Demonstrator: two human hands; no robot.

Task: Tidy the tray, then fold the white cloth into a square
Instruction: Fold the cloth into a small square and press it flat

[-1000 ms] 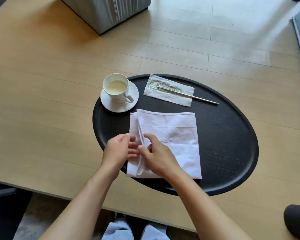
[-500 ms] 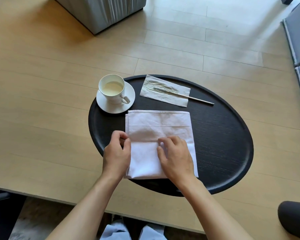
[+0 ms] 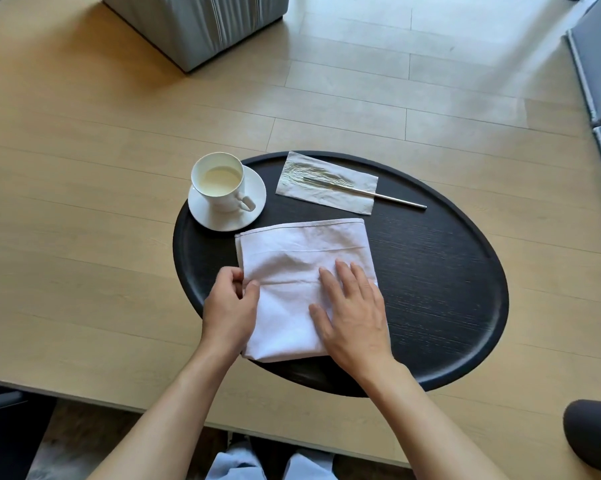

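The white cloth (image 3: 292,271) lies folded into a rough rectangle on the near left part of the black oval tray (image 3: 448,306). My left hand (image 3: 229,306) pinches the cloth's left edge between thumb and fingers. Flat on the cloth's right half rests my right hand (image 3: 351,313), fingers spread and palm down. A white cup with pale liquid (image 3: 219,181) stands on a saucer (image 3: 222,216) at the tray's far left. A paper napkin (image 3: 326,183) with a metal fork (image 3: 389,197) on it lies at the tray's far side.
The tray sits on a light wooden table (image 3: 84,237) whose near edge runs just below it. A grey upholstered block (image 3: 195,26) stands at the far side, grey cushions (image 3: 600,64) at the right, and a dark rounded object (image 3: 593,441) at the lower right.
The cloth's left flap was laid over and now lies flat. My right hand went from pinching the fold to pressing flat and slid right. My left hand stays at the left edge.
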